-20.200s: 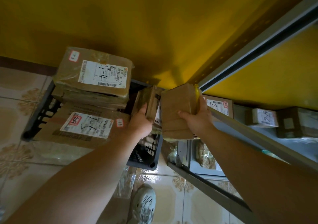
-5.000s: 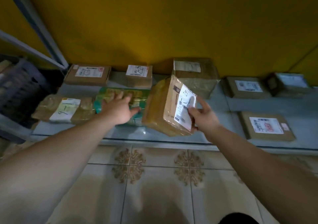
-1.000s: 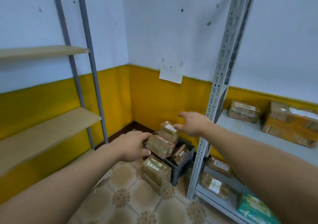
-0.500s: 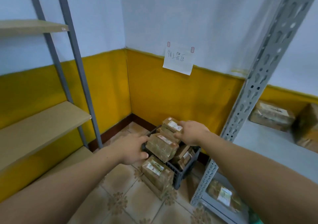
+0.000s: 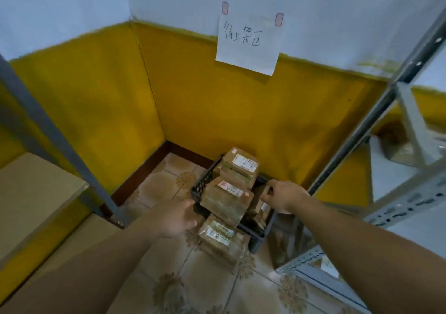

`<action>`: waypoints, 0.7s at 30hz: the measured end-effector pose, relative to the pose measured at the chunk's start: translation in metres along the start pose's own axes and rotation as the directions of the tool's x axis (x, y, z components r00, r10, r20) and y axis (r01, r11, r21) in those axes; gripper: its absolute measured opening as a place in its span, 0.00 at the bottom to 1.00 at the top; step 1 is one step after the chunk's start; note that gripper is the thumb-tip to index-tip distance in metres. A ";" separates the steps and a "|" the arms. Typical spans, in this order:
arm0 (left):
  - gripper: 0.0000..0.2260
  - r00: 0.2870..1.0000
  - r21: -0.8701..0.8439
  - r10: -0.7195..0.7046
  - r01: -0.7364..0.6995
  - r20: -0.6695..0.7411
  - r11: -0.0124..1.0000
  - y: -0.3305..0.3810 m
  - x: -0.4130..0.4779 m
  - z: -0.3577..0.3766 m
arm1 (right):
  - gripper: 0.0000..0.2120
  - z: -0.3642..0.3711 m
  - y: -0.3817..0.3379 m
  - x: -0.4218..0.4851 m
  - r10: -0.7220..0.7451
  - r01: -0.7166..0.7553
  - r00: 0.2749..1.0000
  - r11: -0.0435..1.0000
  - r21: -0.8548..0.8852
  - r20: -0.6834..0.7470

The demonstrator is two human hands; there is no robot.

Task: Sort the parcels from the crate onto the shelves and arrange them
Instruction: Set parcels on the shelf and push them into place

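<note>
A black plastic crate (image 5: 202, 185) stands on the tiled floor in the yellow corner, piled with brown taped parcels. One labelled parcel (image 5: 241, 166) sits at the back on top, a larger one (image 5: 226, 199) lies across the front. Another parcel (image 5: 220, 237) rests on the floor against the crate's front. My left hand (image 5: 172, 217) reaches toward the crate's left front corner, fingers apart, holding nothing. My right hand (image 5: 283, 196) hovers over the crate's right side with fingers curled, empty; small parcels (image 5: 261, 208) lie beneath it.
A grey metal shelf unit (image 5: 407, 193) stands at the right, its upright post (image 5: 357, 142) beside the crate. Wooden shelves (image 5: 36, 193) on a grey post (image 5: 60, 142) stand at the left. A handwritten paper sign (image 5: 248, 41) hangs on the wall above.
My view has come closer and tilted down toward the crate. Both hands have dropped lower toward it, the right one now over its right side.
</note>
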State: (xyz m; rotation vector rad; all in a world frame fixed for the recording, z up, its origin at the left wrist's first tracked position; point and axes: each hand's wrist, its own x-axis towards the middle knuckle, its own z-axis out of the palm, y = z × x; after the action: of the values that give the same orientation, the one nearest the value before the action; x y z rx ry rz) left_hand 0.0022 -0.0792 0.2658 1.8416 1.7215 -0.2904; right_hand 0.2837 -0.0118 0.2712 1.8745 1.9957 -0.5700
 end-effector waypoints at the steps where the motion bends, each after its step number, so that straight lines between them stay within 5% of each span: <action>1: 0.29 1.000 0.002 0.004 -0.004 0.009 1.000 -0.009 0.017 -0.005 | 0.24 0.000 -0.004 0.013 0.027 -0.028 1.000 0.999 0.024 0.010; 10: 0.28 0.991 -0.086 -0.014 0.025 0.133 0.996 -0.069 0.167 -0.031 | 0.25 0.009 -0.030 0.127 0.024 -0.040 0.994 0.988 0.149 0.107; 21: 0.29 0.972 -0.256 -0.182 0.216 0.151 0.942 -0.070 0.364 0.081 | 0.24 0.136 0.015 0.321 0.015 -0.080 0.964 0.969 0.234 0.266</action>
State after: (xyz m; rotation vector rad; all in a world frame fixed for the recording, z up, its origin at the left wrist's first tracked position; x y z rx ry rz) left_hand 0.0038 0.1775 -0.0134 1.4271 1.7653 -0.2329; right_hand 0.2731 0.1954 -0.0095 1.8612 1.7694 -1.0321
